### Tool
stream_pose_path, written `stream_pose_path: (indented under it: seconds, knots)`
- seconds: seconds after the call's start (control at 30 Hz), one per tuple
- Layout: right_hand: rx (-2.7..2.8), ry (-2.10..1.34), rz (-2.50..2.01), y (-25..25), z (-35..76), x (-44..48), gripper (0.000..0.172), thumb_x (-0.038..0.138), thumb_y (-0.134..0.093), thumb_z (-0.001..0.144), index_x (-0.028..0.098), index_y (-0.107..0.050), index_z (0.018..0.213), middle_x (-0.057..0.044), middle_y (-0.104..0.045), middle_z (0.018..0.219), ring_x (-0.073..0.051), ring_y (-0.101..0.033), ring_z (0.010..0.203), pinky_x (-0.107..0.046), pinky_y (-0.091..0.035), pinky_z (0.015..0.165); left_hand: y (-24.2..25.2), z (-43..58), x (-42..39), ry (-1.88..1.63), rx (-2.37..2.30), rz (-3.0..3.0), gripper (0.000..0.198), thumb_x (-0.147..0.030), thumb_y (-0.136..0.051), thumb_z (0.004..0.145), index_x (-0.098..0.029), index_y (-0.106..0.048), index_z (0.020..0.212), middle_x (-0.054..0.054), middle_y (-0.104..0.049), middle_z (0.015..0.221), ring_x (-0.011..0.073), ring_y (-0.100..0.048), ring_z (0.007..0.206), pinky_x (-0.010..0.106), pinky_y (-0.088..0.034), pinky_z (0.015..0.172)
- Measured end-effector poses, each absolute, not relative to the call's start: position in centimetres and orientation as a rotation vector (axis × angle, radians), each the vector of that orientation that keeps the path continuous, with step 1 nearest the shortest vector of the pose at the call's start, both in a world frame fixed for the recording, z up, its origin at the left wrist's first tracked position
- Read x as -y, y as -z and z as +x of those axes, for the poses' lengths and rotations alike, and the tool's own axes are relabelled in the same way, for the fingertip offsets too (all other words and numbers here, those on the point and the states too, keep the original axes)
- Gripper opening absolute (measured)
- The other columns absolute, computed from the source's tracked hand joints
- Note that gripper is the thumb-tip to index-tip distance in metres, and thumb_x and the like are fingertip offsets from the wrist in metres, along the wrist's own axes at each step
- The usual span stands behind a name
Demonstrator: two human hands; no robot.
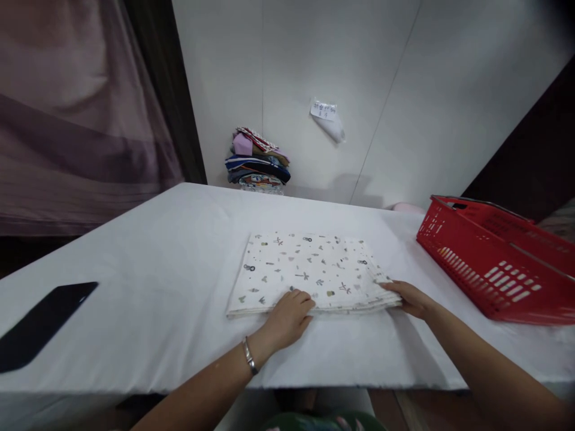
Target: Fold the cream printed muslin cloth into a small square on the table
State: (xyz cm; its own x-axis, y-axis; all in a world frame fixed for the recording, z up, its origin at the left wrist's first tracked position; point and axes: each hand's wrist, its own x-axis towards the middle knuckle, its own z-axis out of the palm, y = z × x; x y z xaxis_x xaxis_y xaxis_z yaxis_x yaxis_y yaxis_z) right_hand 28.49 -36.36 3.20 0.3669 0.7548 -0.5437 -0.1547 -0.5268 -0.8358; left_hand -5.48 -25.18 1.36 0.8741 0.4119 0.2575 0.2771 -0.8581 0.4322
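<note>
A white cloth printed with small plants and figures lies folded in several layers on the white-covered table. At the middle of its near edge is my left hand, fingers curled over the top layer and thumb at the edge, closed on the cloth. The layered near right corner is pinched in my right hand, thumb on top and the other fingers partly hidden under the fabric. That corner looks slightly lifted, while the left part of the cloth lies flat.
To the right stands a red plastic basket with slotted walls. A black flat object lies at the left. Beyond the far edge rises a stack of folded fabrics against the wall, near a taped paper note. A curtain hangs at left.
</note>
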Motion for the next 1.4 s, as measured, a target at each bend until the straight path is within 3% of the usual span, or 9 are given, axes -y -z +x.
stream_pose_path:
  seconds: [0.13, 0.3, 0.43, 0.57, 0.67, 0.8, 1.03, 1.27, 1.4]
  knots:
    - [0.560, -1.216, -1.753, -5.2, 28.0, 35.2, 0.021, 0.029, -0.070, 0.069, 0.017, -0.062, 0.086, -0.004, -0.069, 0.077, -0.013, -0.062, 0.062, -0.021, -0.049, 0.056, -1.5, -5.6, 24.7, -0.552, -0.534, 2.431, 0.020, -0.019, -0.053, 0.081, -0.021, -0.060, 0.099, 0.005, -0.060, 0.104, 0.0206, -0.052, 0.097, 0.036, -0.041, 0.085]
    - [0.771, -1.083, -1.742, -9.5, 25.0, 30.8, 0.031, 0.026, -0.070, 0.067, 0.016, -0.062, 0.096, -0.005, -0.069, 0.082, -0.013, -0.061, 0.062, -0.022, -0.049, 0.055, -3.4, -5.8, 22.6, -0.663, -0.780, 1.808, 0.027, -0.039, -0.055, 0.081, -0.022, -0.065, 0.099, 0.006, -0.064, 0.101, 0.0195, -0.058, 0.091, 0.032, -0.046, 0.080]
    - [1.052, -1.085, -1.660, -12.1, 19.2, 25.6, 0.038, 0.026, -0.068, 0.065, 0.015, -0.062, 0.101, -0.005, -0.069, 0.082, -0.015, -0.061, 0.064, -0.023, -0.047, 0.053, -5.2, -6.8, 19.8, -0.739, -0.810, 1.283, 0.033, -0.044, -0.061, 0.077, -0.018, -0.065, 0.097, 0.009, -0.064, 0.109, 0.0216, -0.058, 0.099, 0.033, -0.045, 0.087]
    - [1.368, -0.949, -1.640, -11.2, 10.8, 20.9, 0.037, 0.026, -0.065, 0.064, 0.014, -0.062, 0.100, -0.004, -0.068, 0.091, -0.019, -0.062, 0.079, -0.027, -0.047, 0.067, -4.8, -8.7, 16.9, -0.783, -0.776, 0.846, 0.042, -0.049, -0.056, 0.081, -0.014, -0.058, 0.105, 0.015, -0.055, 0.125, 0.0218, -0.060, 0.100, 0.033, -0.048, 0.086]
    - [1.656, -0.794, -1.781, -8.3, 4.7, 19.0, 0.032, 0.023, -0.060, 0.066, 0.016, -0.064, 0.096, -0.003, -0.068, 0.089, -0.020, -0.060, 0.082, -0.029, -0.044, 0.072, -3.5, -10.3, 15.6, -0.784, -0.802, 0.602, 0.048, -0.052, -0.041, 0.088, -0.012, -0.053, 0.110, 0.016, -0.058, 0.117, 0.0187, -0.063, 0.090, 0.030, -0.052, 0.076]
    - [1.927, -0.707, -1.774, -4.8, 0.4, 18.9, 0.023, 0.019, -0.056, 0.067, 0.017, -0.063, 0.089, -0.004, -0.066, 0.088, -0.020, -0.058, 0.083, -0.029, -0.041, 0.072, -2.1, -11.5, 15.2, -0.779, -0.693, 0.515, 0.052, -0.052, -0.029, 0.092, -0.010, -0.056, 0.107, 0.014, -0.065, 0.098, 0.0173, -0.064, 0.083, 0.025, -0.051, 0.066]
    - [1.948, -0.718, -1.679, -4.2, 0.7, 19.3, 0.022, 0.015, -0.053, 0.071, 0.020, -0.061, 0.090, -0.002, -0.065, 0.085, -0.018, -0.055, 0.077, -0.027, -0.038, 0.068, -1.4, -11.4, 15.4, -0.826, -0.712, 0.534, 0.042, -0.047, -0.045, 0.088, -0.011, -0.060, 0.103, 0.010, -0.068, 0.089, 0.0171, -0.064, 0.076, 0.024, -0.049, 0.063]
    - [1.979, -0.625, -1.697, -4.9, -0.4, 19.6, 0.020, 0.013, -0.051, 0.068, 0.018, -0.061, 0.085, -0.003, -0.063, 0.084, -0.019, -0.055, 0.078, -0.028, -0.038, 0.069, -1.4, -11.3, 15.3, -0.842, -0.745, 0.480, 0.034, -0.041, -0.052, 0.087, -0.011, -0.062, 0.100, 0.009, -0.068, 0.090, 0.0167, -0.064, 0.078, 0.024, -0.051, 0.066]
    - [1.794, -0.797, -1.602, -5.2, 0.0, 19.4, 0.026, 0.016, -0.051, 0.069, 0.018, -0.065, 0.091, -0.001, -0.066, 0.085, -0.018, -0.056, 0.079, -0.029, -0.041, 0.073, -1.7, -11.3, 15.4, -0.846, -0.738, 0.499, 0.034, -0.041, -0.048, 0.088, -0.011, -0.060, 0.099, 0.011, -0.066, 0.099, 0.0163, -0.064, 0.081, 0.024, -0.052, 0.068]
